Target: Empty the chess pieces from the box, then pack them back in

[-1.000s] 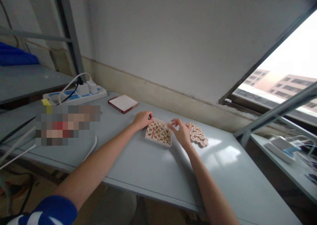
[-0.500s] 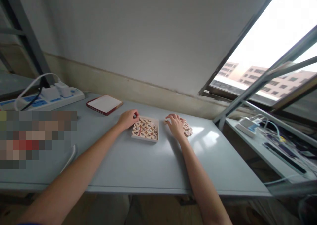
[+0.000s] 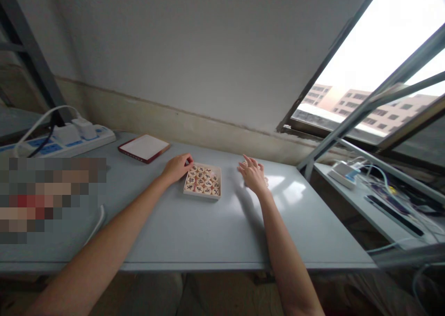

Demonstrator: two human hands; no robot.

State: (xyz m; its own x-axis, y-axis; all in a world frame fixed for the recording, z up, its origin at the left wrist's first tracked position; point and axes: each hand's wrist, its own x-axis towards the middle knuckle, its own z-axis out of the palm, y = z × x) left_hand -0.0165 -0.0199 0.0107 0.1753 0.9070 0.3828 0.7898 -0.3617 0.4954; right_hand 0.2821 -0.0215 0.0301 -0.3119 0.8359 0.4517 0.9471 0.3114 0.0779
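Note:
A shallow white box (image 3: 202, 196) holds rows of round wooden pieces (image 3: 200, 182) marked with dark characters. At its upper left corner is my left hand (image 3: 177, 167), thumb and fingers closed together against the rim; whether a piece is between them is hidden. My right hand (image 3: 253, 173) is to the right of the box, palm down with fingers spread over a pile of loose round pieces (image 3: 266, 181). Most of that pile is covered by the hand.
A flat box lid (image 3: 144, 148) with a red edge lies at the back left, near a power strip (image 3: 83, 139) with plugs and cables. A white cable (image 3: 95, 225) lies by my left forearm. Metal bars and a side shelf (image 3: 389, 214) stand at the right.
My right hand has moved right, over the loose pieces, and its fingers are spread more. My left hand stays at the box corner. The view has shifted slightly.

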